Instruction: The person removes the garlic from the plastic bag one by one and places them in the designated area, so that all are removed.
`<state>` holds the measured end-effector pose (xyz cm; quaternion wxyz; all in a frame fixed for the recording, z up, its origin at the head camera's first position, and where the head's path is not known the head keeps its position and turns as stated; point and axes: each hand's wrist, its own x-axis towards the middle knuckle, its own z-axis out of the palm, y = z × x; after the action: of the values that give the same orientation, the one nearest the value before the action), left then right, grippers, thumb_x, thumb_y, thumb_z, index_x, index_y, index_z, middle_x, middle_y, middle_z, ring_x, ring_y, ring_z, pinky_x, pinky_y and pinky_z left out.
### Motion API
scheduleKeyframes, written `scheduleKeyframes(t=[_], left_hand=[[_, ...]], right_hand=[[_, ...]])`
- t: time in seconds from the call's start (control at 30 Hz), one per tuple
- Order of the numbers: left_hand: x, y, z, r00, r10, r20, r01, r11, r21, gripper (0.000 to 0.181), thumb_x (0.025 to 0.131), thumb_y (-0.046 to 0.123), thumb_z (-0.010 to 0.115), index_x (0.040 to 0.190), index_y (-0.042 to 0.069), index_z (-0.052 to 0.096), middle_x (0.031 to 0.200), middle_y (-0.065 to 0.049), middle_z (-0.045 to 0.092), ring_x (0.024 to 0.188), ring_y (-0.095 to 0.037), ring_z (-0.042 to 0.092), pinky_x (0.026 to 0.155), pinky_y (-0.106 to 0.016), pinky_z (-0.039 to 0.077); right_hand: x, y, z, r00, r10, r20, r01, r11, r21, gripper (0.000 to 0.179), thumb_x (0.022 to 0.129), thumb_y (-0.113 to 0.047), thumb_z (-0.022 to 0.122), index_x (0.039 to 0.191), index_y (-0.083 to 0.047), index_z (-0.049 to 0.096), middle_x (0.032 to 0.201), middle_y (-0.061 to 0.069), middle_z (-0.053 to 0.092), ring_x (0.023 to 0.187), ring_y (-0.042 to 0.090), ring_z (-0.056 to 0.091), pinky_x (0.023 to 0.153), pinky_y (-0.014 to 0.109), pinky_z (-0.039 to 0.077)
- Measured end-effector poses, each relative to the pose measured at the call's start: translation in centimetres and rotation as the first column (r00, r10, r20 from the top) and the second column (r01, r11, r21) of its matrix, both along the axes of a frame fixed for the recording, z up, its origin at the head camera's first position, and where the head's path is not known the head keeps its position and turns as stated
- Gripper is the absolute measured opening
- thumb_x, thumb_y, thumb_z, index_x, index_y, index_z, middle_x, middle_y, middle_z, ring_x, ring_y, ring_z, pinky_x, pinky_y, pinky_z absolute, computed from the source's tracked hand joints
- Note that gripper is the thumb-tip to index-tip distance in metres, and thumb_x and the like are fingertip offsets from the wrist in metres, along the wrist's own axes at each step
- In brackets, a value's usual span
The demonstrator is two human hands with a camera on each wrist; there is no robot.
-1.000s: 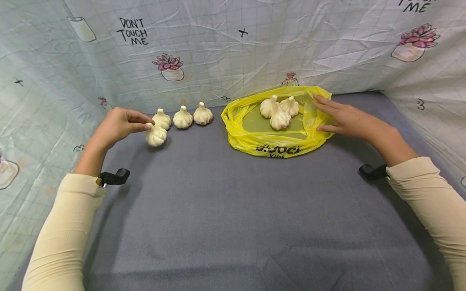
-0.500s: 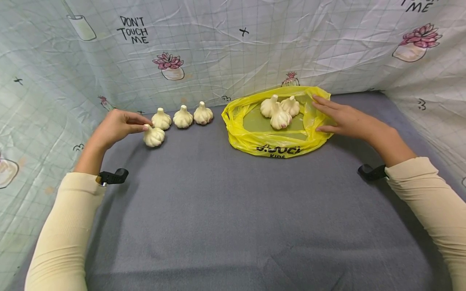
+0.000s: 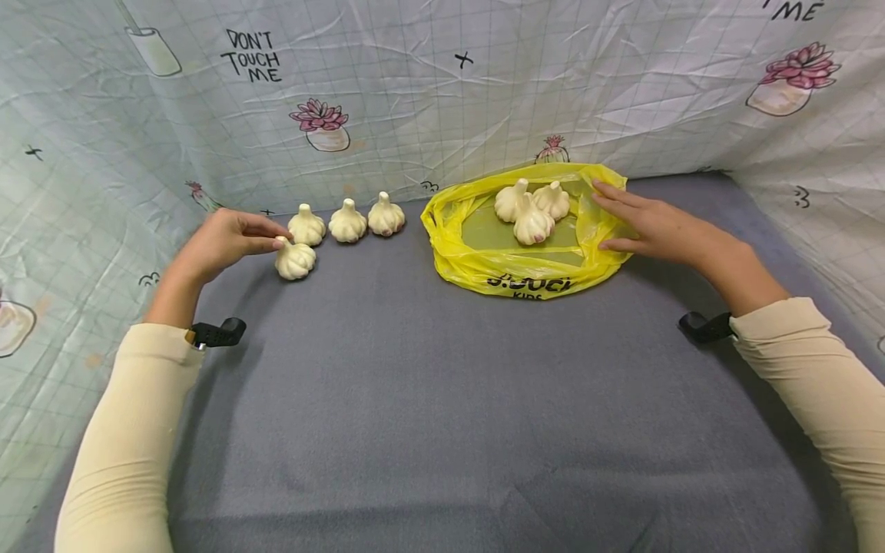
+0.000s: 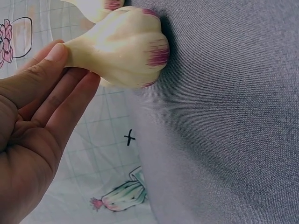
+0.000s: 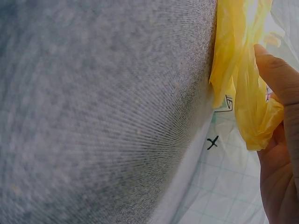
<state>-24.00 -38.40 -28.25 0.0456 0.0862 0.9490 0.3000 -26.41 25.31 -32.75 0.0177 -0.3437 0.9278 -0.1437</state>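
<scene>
In the head view, my left hand (image 3: 231,238) pinches a garlic bulb (image 3: 296,261) by its neck between thumb and fingertips. The left wrist view shows purple streaks near the base of this garlic bulb (image 4: 124,49); whether it touches the cloth I cannot tell. Just behind it stands another garlic bulb (image 3: 306,226). On the right, my right hand (image 3: 664,228) has its fingers extended against the side of a yellow plastic bag (image 3: 477,269). Thumb and fingers are spread apart there, with a fold of the plastic bag (image 5: 250,102) between them.
Two more garlic bulbs, one in the middle (image 3: 348,222) and one at the right (image 3: 386,215), continue the back row. Inside the opened bag sit three garlic bulbs (image 3: 533,221) close together. A grey cloth (image 3: 442,399) covers the table, and a printed curtain (image 3: 415,92) hangs behind.
The garlic bulb in my left hand has shifted slightly left, then slightly back right. My right hand stays at the bag, almost motionless.
</scene>
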Motion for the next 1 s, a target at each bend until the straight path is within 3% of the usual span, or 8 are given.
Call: scheduleKeyframes(t=[0.23, 0.53, 1.0], left_hand=[[0.11, 0.16, -0.22, 1.000, 0.001, -0.004, -0.001, 1.000, 0.017, 0.029, 0.096, 0.022, 0.073, 0.120, 0.004, 0.075, 0.107, 0.000, 0.077, 0.091, 0.005, 0.065, 0.077, -0.012, 0.050], [-0.51, -0.01, -0.70, 1.000, 0.003, -0.011, -0.003, 1.000, 0.020, 0.031, 0.096, 0.019, 0.073, 0.123, 0.002, 0.073, 0.112, -0.006, 0.076, 0.090, 0.006, 0.064, 0.076, -0.011, 0.049], [-0.17, 0.24, -0.42, 1.000, 0.001, -0.014, -0.001, 1.000, -0.001, 0.037, 0.097, 0.027, 0.072, 0.127, 0.005, 0.072, 0.118, -0.007, 0.075, 0.093, 0.010, 0.063, 0.079, -0.009, 0.046]], right_hand=[[-0.05, 0.10, -0.19, 1.000, 0.009, 0.000, -0.009, 1.000, 0.005, 0.080, 0.098, -0.026, 0.070, 0.160, 0.000, 0.026, 0.169, 0.016, 0.014, 0.145, 0.051, 0.029, 0.113, 0.065, 0.030], [-0.10, 0.33, -0.36, 1.000, 0.015, 0.002, -0.015, 1.000, -0.006, 0.081, 0.098, -0.025, 0.071, 0.160, -0.001, 0.026, 0.169, 0.016, 0.014, 0.146, 0.051, 0.027, 0.115, 0.064, 0.027], [-0.16, 0.16, -0.40, 1.000, 0.011, -0.022, -0.011, 1.000, 0.006, 0.081, 0.095, -0.021, 0.075, 0.158, 0.002, 0.029, 0.168, 0.017, 0.017, 0.143, 0.050, 0.032, 0.112, 0.064, 0.032]])
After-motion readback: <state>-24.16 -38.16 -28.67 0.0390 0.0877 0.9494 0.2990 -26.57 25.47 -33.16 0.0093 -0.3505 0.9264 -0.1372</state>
